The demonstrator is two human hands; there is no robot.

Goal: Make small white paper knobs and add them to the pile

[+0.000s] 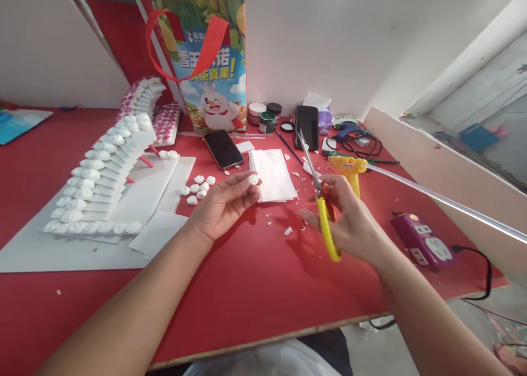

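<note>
My left hand (224, 203) lies palm up over the red table (247, 288), its fingertips pinched on a small white rolled paper bud (253, 179). My right hand (349, 217) grips yellow-handled scissors (319, 195), blades pointing up and away toward the back. A stack of white tissue sheets (272, 174) lies between the hands. Several more white buds (197, 188) sit just left of my left hand. White paper scraps (288, 230) are scattered under the scissors.
A white board with rows of paper buds (99, 178) lies at left. A printed shopping bag (209, 63) stands at the back. Two phones (223, 148) (307, 126), paint jars (267, 122), a yellow glue gun (349, 168), a purple power strip (420, 239) and a long clear stick (444, 203) are around.
</note>
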